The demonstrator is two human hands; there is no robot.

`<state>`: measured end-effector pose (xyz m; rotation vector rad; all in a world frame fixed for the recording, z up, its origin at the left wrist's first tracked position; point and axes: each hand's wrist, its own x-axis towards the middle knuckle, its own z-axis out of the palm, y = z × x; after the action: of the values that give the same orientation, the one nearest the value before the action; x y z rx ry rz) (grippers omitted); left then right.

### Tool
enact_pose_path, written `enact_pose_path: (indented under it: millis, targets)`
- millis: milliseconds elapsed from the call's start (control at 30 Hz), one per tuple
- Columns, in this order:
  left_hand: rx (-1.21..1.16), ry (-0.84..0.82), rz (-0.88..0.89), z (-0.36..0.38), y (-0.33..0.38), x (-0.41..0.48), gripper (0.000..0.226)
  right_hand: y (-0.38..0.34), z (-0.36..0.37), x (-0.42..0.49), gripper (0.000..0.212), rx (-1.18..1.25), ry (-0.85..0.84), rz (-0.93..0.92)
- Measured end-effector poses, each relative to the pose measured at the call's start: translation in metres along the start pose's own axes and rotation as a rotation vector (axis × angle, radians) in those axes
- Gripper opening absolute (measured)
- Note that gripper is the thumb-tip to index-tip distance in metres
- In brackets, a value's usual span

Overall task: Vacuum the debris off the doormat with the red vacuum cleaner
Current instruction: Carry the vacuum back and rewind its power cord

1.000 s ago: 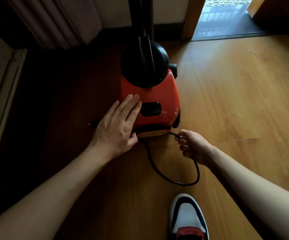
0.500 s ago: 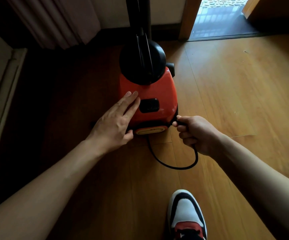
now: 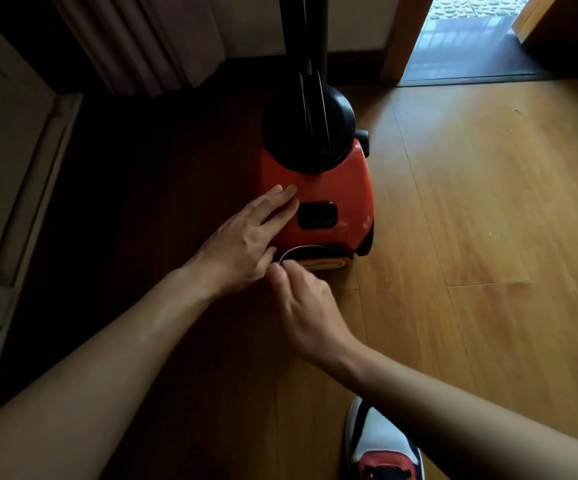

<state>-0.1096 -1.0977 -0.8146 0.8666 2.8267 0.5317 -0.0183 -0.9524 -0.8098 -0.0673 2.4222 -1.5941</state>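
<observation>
The red vacuum cleaner (image 3: pixel 336 199) stands on the wooden floor, its black round housing and upright black tube rising at its far end. My left hand (image 3: pixel 246 240) rests flat on the red body's left side, fingers straight. My right hand (image 3: pixel 301 299) is at the near base of the vacuum, fingertips pinching the black power cord (image 3: pixel 301 250), which curves in a short arc along the rear of the base. Most of the cord is hidden. No doormat shows in this view.
A curtain (image 3: pixel 142 43) hangs at the back left beside a pale cabinet (image 3: pixel 7 161). An open doorway (image 3: pixel 467 39) lies at the back right. My shoe (image 3: pixel 381 445) stands on the floor near the bottom edge. Wooden floor (image 3: pixel 488 220) stretches to the right.
My right hand has moved left, from the vacuum's right rear corner to just below my left hand. The loose loop of cord on the floor is gone, leaving a short arc at the base.
</observation>
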Motion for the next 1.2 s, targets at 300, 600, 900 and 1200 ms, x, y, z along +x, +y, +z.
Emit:
enact_pose_path:
  millis: [300,600,900,1200]
  targets:
    - [-0.114,0.01,0.006,-0.002,-0.004,0.0,0.062,0.028,0.035,0.016,0.048,0.095,-0.161,0.11]
    - [-0.01,0.044,0.043,0.007,-0.011,-0.004,0.095,0.07,0.037,0.056,0.036,0.176,-0.268,0.311]
    - [-0.025,0.125,0.089,0.014,-0.012,-0.002,0.091,0.101,-0.003,0.057,0.045,0.319,-0.318,0.537]
    - [-0.017,0.114,0.098,0.016,-0.013,-0.003,0.093,0.112,-0.069,0.053,0.019,-0.018,-0.282,0.46]
